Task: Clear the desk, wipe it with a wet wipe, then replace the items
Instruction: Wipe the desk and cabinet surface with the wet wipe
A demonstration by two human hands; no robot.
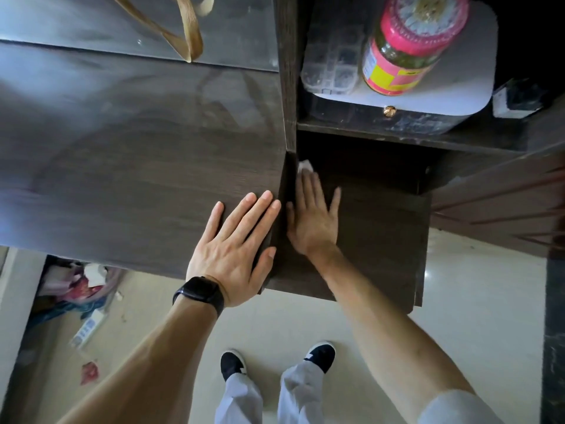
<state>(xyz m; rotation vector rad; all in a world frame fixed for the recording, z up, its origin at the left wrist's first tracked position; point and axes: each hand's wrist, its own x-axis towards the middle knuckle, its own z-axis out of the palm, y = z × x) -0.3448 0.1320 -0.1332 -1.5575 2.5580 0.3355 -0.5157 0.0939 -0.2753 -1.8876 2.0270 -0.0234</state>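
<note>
The right hand (312,221), fingers (307,191) straight and pointing away, presses a crumpled white wet wipe (304,166) onto the dark wooden lower shelf (382,224); the left hand (235,255) lies spread on the dark wood-grain counter (122,179).

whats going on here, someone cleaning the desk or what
A person is mid-clean. The right hand presses a white wet wipe flat onto the lower side shelf, near its back left corner. The left hand rests flat on the main desk top. A pink-lidded jar and a clear plastic box sit in the compartment above.
</note>
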